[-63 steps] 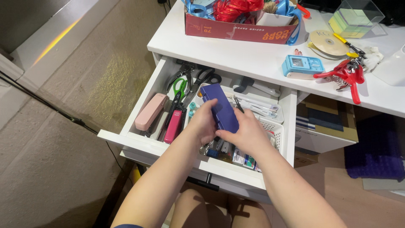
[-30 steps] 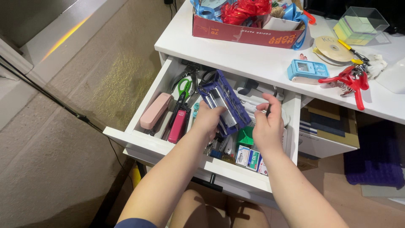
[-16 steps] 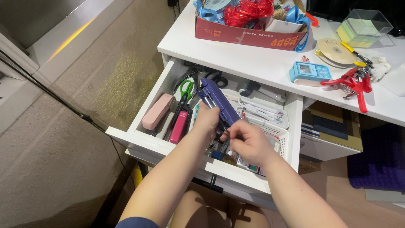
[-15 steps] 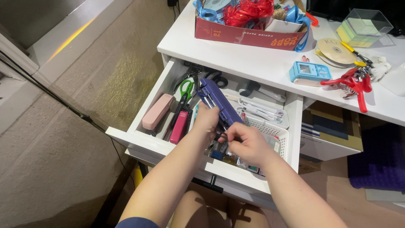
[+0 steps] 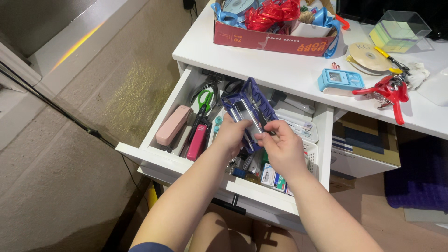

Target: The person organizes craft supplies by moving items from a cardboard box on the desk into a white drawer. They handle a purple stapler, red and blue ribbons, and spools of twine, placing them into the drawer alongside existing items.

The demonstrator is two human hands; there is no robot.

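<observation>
**Inspection: purple tool case held over the open drawer**

Head view. You hold the purple tool case point(image 5: 248, 108) above the open white drawer point(image 5: 140, 156), clear of the clutter beneath it. Your left hand point(image 5: 232, 135) grips its near end, fingers closed around the lower edge. Your right hand point(image 5: 281, 149) is at the case's lower right, fingertips pinched together on a thin dark tool point(image 5: 261, 122); whether that tool is free of its slot cannot be told.

Handling, as judged: a rigid plastic case, light, with slim metal pieces seated in slots. The shell is smooth and could slip; the pieces could fall if the case is tipped. Best hold is across the long side edges near the lower end, where your left hand sits.

Orientation: the long axis runs from about 5 o'clock at your hands to 11 o'clock at the far end, open face up towards you.

Surroundings: pink stapler point(image 5: 173, 125) at 9 o'clock of the case; green-handled scissors point(image 5: 203, 99) at 10 o'clock; blue dispenser point(image 5: 340, 80) on the tabletop point(image 5: 280, 70) at 2 o'clock.
</observation>
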